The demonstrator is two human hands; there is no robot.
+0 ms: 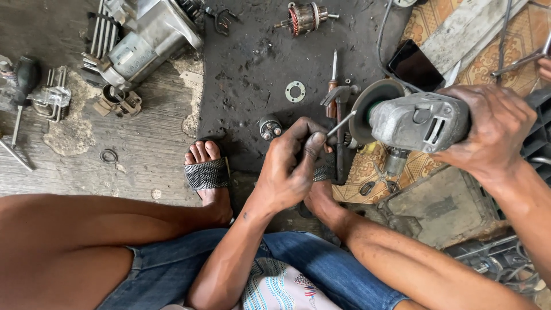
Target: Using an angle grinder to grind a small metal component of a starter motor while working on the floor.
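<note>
In the head view the left hand [293,166] was closed on a thin metal rod [341,124] whose tip touched the disc [367,109] of the grey angle grinder [416,121] clamped in the right hand [493,135], so grinding seemed only underway, and no package or label was visible on the dirty floor [252,69].
</note>
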